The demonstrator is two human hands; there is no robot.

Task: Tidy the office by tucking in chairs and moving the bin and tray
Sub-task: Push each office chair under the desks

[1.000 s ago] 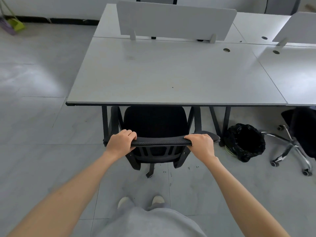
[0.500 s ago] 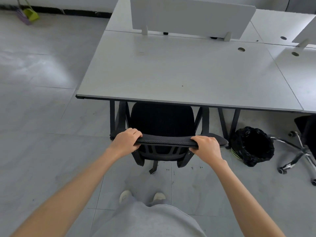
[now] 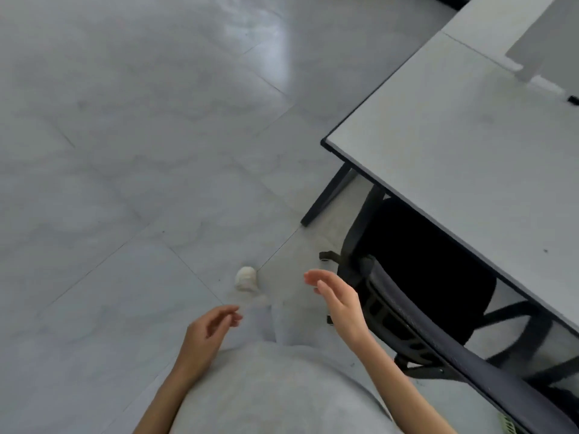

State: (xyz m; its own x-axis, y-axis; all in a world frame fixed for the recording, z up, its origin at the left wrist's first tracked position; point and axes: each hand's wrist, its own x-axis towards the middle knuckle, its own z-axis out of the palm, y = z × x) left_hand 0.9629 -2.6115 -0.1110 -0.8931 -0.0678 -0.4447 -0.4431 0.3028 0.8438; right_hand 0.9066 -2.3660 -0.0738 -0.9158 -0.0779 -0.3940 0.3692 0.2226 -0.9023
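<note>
A black office chair (image 3: 429,277) stands tucked under the grey desk (image 3: 470,145) at the right, its seat beneath the desktop and its curved backrest top running toward the lower right corner. My right hand (image 3: 338,305) hovers open just left of the backrest, fingers apart, apart from the chair. My left hand (image 3: 210,333) hangs lower and further left over the floor, fingers loosely curled, holding nothing. The bin and tray are out of view.
Grey tiled floor (image 3: 125,183) fills the left and centre. A white shoe (image 3: 247,278) shows ahead of my grey trousers. The desk's black legs (image 3: 329,195) reach the floor near the chair. A divider panel (image 3: 545,42) stands on the desk at top right.
Both hands have let go of the chair's backrest and drawn back. The view has swung left, so the desk and chair now sit at the right.
</note>
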